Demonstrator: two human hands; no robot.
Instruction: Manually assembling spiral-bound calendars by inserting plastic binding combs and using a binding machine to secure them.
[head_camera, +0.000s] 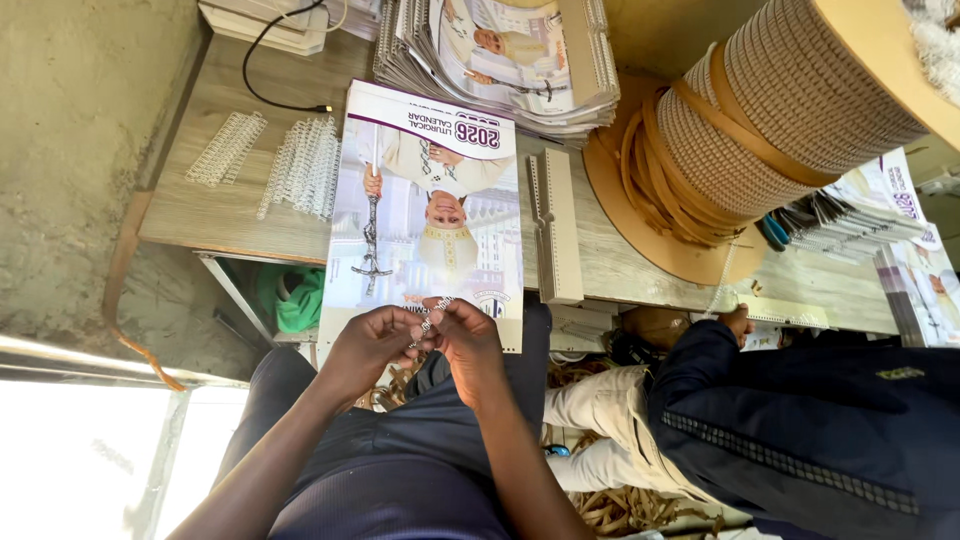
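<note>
— How many loose wire binding combs?
— Two on the wooden table (240, 215), left of the glossy printed calendar (425, 210).
— And the hands?
— Left hand (368, 345) and right hand (468, 340) pinch one short silver wire binding piece (432, 318) at the calendar's near edge.

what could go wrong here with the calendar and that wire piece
1. The calendar hangs past the table edge, so it might slide off.
2. Left hand and right hand pinch a short wire binding piece; it could bend or slip.
3. A co-worker's hand works close beside; a bump is possible.
</note>
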